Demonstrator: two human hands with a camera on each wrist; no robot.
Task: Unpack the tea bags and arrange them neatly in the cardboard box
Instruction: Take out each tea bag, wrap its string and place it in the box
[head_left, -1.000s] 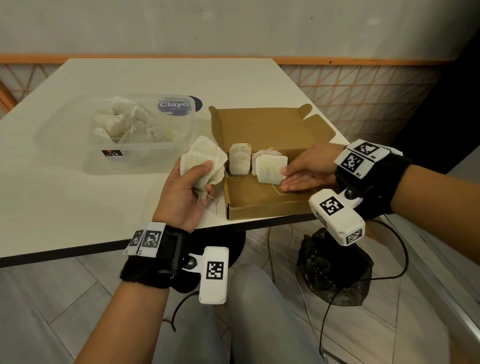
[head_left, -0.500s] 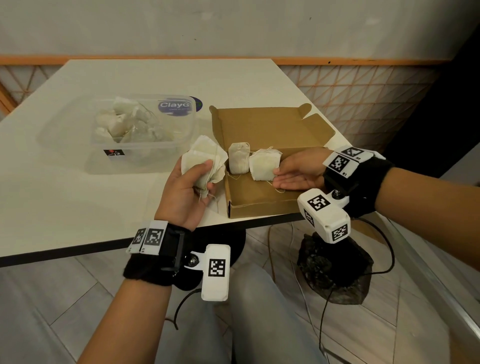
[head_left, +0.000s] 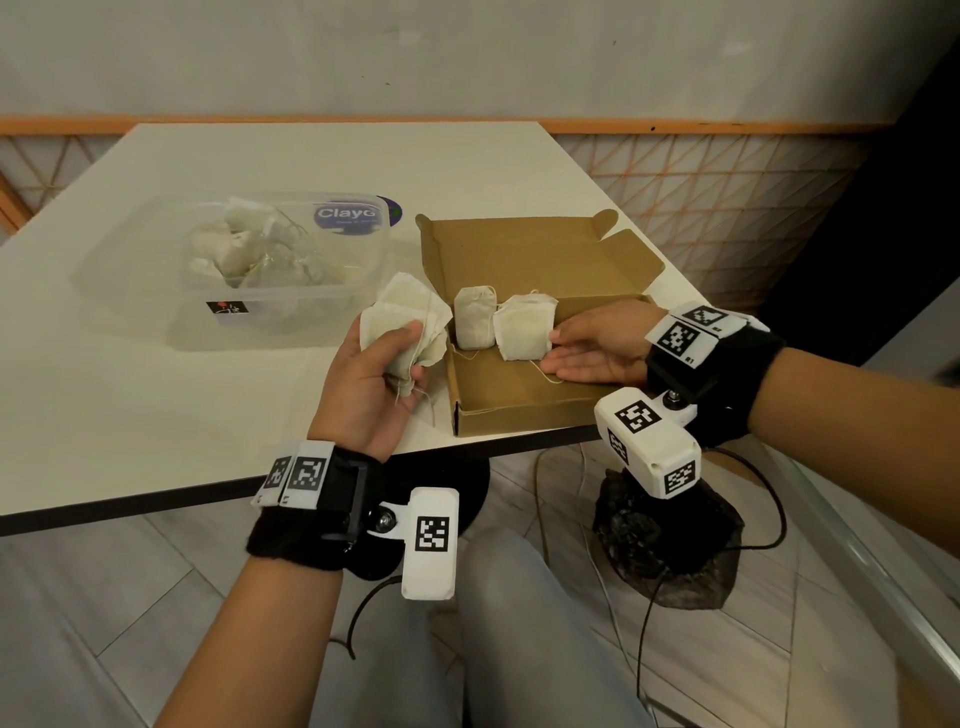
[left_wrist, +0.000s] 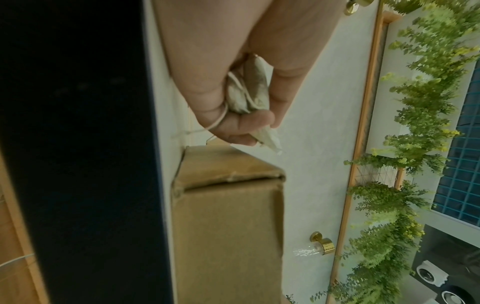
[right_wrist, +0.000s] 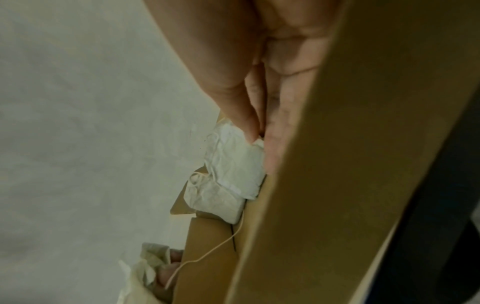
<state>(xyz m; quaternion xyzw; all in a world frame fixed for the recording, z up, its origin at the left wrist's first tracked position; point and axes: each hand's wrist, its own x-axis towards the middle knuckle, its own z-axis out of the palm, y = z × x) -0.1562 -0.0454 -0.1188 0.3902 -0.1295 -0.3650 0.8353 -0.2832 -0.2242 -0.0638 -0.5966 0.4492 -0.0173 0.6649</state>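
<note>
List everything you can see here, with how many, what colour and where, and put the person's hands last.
table: one, white, under everything.
cardboard box: one, brown, open, at the table's near right edge.
tea bags in box: two, off-white, upright along the box's left end.
plastic tub: one, clear, left of the box, with more tea bags inside; count unclear.
held tea bags: a small off-white bunch, count unclear, just left of the box.
black bag: one, on the floor under the table's right corner.
left hand: grips the held tea bags.
right hand: inside the box, fingers straight, touching the nearer tea bag.
</note>
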